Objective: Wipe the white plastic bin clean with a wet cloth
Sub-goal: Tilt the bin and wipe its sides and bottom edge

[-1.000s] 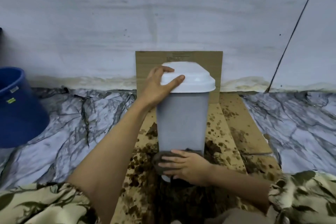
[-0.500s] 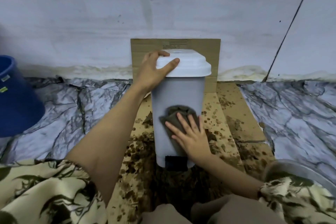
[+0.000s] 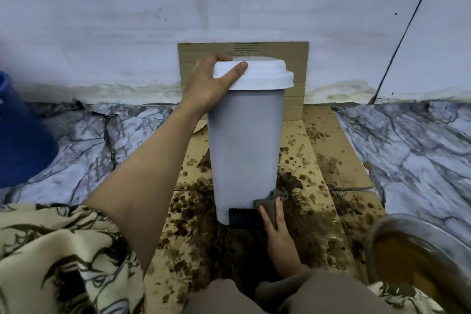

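The white plastic bin (image 3: 246, 145) stands upright on stained cardboard, with a white lid and a black pedal (image 3: 240, 216) at its foot. My left hand (image 3: 211, 81) grips the left edge of the lid, thumb across the front. My right hand (image 3: 276, 227) presses a dark grey wet cloth (image 3: 271, 201) against the bin's lower right corner beside the pedal, fingers straight along the cloth.
A metal bowl (image 3: 382, 227) of brownish water sits at the lower right. A blue bucket (image 3: 23, 143) stands at the far left. Wet, spotted cardboard (image 3: 331, 155) covers the marble-patterned floor, and one sheet leans on the wall behind the bin.
My right hand has carried the cloth from the middle of the bin's front down to its lower right corner. My left hand keeps its hold on the lid.
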The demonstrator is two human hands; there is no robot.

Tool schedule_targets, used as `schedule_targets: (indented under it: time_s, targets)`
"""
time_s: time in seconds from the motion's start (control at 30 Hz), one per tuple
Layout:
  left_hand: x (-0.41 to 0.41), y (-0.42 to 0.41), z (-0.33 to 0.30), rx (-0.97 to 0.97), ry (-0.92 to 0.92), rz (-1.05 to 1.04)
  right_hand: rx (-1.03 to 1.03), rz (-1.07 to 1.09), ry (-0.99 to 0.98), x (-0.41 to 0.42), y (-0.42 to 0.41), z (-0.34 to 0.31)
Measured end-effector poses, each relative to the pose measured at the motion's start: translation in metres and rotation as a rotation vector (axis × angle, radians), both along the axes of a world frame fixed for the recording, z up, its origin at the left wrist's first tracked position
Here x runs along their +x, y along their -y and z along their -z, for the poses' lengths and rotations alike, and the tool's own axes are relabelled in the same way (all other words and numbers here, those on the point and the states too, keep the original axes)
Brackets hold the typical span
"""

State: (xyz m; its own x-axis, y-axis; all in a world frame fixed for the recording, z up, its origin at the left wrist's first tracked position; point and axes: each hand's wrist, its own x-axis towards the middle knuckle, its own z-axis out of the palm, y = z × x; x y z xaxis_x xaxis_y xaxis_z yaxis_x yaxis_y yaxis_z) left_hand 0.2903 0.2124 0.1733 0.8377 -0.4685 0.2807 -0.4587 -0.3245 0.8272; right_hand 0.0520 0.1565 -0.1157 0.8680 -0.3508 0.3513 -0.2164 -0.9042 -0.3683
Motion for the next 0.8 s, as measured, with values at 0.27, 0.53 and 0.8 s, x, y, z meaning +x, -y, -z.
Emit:
schedule_targets:
  time_s: [0.27,0.53,0.8]
  targets:
    - [-0.006,-0.002,-0.003,0.007,0.011,0.006,-0.028,-0.167,0.232,0.06,0.024,-0.101]
    - [-0.011,-0.013,0.003,0.004,0.014,0.049,-0.334,-0.66,-0.238,0.038,-0.007,-0.068]
    - [-0.013,-0.024,0.006,-0.004,0.007,0.061,-0.052,-0.093,0.054,-0.011,0.002,-0.039]
